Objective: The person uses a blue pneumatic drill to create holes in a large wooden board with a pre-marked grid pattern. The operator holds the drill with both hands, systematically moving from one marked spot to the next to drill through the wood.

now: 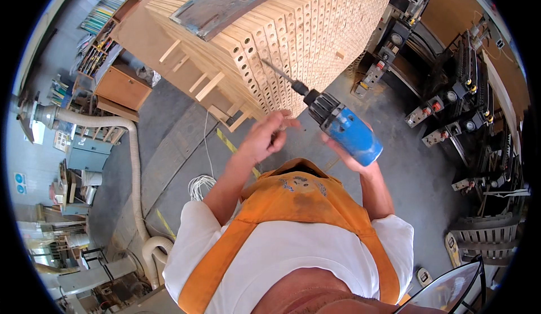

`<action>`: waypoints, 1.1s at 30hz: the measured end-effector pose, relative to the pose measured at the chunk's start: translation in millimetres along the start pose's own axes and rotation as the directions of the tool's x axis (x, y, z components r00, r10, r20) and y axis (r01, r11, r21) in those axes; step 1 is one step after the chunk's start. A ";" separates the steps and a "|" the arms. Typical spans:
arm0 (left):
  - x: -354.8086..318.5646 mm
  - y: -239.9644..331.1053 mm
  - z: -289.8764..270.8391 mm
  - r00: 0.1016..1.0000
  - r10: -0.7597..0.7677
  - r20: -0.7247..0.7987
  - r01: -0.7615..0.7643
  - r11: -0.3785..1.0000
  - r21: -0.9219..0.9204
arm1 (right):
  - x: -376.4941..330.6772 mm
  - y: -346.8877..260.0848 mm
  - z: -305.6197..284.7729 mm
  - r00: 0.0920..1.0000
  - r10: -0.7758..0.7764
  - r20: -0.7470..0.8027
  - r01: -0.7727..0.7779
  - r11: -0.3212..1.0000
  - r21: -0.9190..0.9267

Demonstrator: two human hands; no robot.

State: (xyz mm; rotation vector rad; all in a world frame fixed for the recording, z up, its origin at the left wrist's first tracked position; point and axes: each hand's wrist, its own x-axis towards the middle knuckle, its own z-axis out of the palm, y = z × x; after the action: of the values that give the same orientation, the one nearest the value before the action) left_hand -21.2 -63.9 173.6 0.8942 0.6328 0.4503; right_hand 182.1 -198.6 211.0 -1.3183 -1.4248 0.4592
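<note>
Right grip (348, 157) clamped on one drill (346, 129); left grip (264, 137) — cannot tell if clamped — near one wooden stack (304, 38).

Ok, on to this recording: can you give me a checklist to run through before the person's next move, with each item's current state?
1. Blue cylindrical-bodied power drill in hand: ok, held in the right hand.
2. Long, thin grey bit seated in the black chuck: ok, it projects from the front.
3. Bit tip lined up with a hole in the pale wooden stack: cannot tell, depth is unclear.
4. Left hand clear of the bit: ok, they appear apart.
5. Left hand empty: cannot tell, its fingers are curled.
6. White coiled cable away from the drill: ok, on the floor to the left.
</note>
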 end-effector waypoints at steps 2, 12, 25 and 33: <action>6.4 15.5 -3.7 0.994 0.093 -0.064 -0.096 0.995 -0.042 | -17.9 7.1 0.4 0.959 0.280 0.045 -0.284 0.948 0.145; 17.1 42.4 8.7 0.984 0.177 -0.036 -0.179 0.936 -0.302 | -30.1 15.4 -11.2 0.912 0.367 0.186 -0.411 0.813 0.412; 32.3 54.7 15.9 0.941 0.338 0.004 -0.323 0.901 -0.290 | -22.5 19.0 10.7 0.896 0.405 0.179 -0.439 0.755 0.488; 40.1 60.4 12.3 0.931 0.364 0.036 -0.312 0.842 -0.440 | 2.4 12.7 34.1 0.921 0.375 0.107 -0.382 0.812 0.441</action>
State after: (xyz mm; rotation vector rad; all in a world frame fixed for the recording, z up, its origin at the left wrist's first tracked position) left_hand 10.4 -13.3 216.5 0.6014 0.2424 0.8168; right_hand 158.8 -180.0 190.0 -1.2035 -0.9722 1.0098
